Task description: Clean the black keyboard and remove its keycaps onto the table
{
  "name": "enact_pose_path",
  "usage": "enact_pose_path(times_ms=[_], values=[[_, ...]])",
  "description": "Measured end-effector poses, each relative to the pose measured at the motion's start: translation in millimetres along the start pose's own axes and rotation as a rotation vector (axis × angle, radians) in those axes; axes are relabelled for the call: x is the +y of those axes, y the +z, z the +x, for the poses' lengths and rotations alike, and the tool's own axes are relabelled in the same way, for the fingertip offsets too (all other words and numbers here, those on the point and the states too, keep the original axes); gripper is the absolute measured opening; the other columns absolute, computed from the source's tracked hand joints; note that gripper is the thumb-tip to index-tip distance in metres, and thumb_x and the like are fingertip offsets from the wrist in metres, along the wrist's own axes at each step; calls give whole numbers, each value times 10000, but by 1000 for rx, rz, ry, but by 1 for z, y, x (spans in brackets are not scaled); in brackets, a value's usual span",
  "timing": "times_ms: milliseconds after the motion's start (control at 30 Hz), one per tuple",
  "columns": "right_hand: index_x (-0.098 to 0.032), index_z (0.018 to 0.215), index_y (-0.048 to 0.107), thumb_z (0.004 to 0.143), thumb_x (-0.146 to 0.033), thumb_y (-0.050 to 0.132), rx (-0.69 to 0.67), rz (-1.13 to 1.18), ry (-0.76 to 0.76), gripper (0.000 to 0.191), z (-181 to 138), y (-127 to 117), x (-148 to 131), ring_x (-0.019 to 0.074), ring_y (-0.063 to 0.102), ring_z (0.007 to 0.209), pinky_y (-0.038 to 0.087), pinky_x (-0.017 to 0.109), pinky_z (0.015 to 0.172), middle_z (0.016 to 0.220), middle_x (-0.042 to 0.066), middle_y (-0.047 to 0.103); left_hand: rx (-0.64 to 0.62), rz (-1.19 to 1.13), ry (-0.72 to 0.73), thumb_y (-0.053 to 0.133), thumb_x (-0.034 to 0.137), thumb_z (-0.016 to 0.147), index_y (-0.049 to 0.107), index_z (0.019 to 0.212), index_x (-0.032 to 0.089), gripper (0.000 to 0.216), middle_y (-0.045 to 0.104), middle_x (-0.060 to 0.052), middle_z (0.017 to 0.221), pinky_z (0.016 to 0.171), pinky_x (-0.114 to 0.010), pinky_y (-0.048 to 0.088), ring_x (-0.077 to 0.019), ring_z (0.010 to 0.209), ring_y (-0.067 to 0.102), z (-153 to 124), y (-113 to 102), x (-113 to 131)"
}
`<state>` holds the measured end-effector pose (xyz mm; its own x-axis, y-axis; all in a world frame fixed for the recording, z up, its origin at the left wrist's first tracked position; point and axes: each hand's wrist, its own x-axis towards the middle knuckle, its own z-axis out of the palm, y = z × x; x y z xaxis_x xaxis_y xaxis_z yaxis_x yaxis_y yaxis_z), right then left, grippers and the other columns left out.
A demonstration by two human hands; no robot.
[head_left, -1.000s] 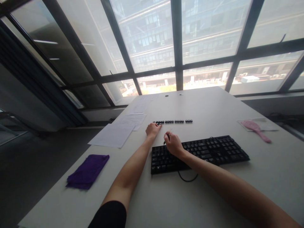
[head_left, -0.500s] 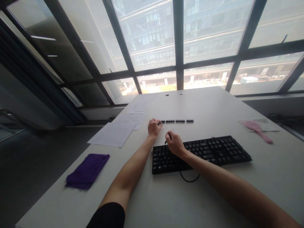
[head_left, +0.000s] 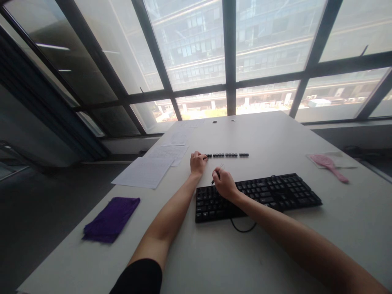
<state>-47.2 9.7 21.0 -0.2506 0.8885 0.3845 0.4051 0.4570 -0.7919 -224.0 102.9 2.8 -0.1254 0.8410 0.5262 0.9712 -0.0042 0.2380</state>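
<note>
A black keyboard (head_left: 263, 195) lies on the white table (head_left: 214, 253), its cable looping off the near edge. Beyond it a row of several loose black keycaps (head_left: 228, 154) runs left to right. My left hand (head_left: 198, 162) rests at the left end of that row, fingers curled down over the first caps. My right hand (head_left: 224, 183) hovers over the keyboard's upper left corner, closed on a thin wire key puller (head_left: 218, 172) that sticks up from the fingers.
Paper sheets (head_left: 147, 171) lie to the left, more further back. A purple cloth (head_left: 110, 218) sits near the table's left edge. A pink hairbrush (head_left: 329, 165) lies on a white sheet at the far right. Large windows stand behind the table.
My left hand has crept slightly right along the start of the keycap row and covers its first caps. The right hand has stayed put over the keyboard.
</note>
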Motion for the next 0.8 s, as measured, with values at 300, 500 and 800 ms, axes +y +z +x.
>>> enact_pose_path(times_ms=[300, 500, 800], values=[[-212, 778, 567, 925, -269, 434, 14, 57, -6, 207, -1, 0, 1, 151, 557, 590, 346, 230, 619, 594, -11, 589, 5, -3, -9, 689, 243, 855, 758, 999, 251, 160, 573, -83, 1018, 929, -354, 436, -256, 1023, 497, 0, 2, -2], [-210, 774, 567, 921, -271, 434, 19, 77, -5, 208, 0, -1, 1, 150, 560, 597, 348, 230, 619, 593, -10, 592, 10, -21, -16, 700, 230, 847, 767, 946, 249, 121, 578, -82, 998, 918, -351, 444, -255, 1002, 498, 1, 4, -4], [-209, 746, 550, 915, -285, 433, 39, 158, 13, 219, 1, -1, 4, 140, 535, 555, 350, 229, 595, 569, -22, 568, 20, -38, -24, 707, 209, 836, 753, 971, 230, 144, 589, -78, 1013, 932, -346, 447, -251, 1015, 501, 1, 4, -4]])
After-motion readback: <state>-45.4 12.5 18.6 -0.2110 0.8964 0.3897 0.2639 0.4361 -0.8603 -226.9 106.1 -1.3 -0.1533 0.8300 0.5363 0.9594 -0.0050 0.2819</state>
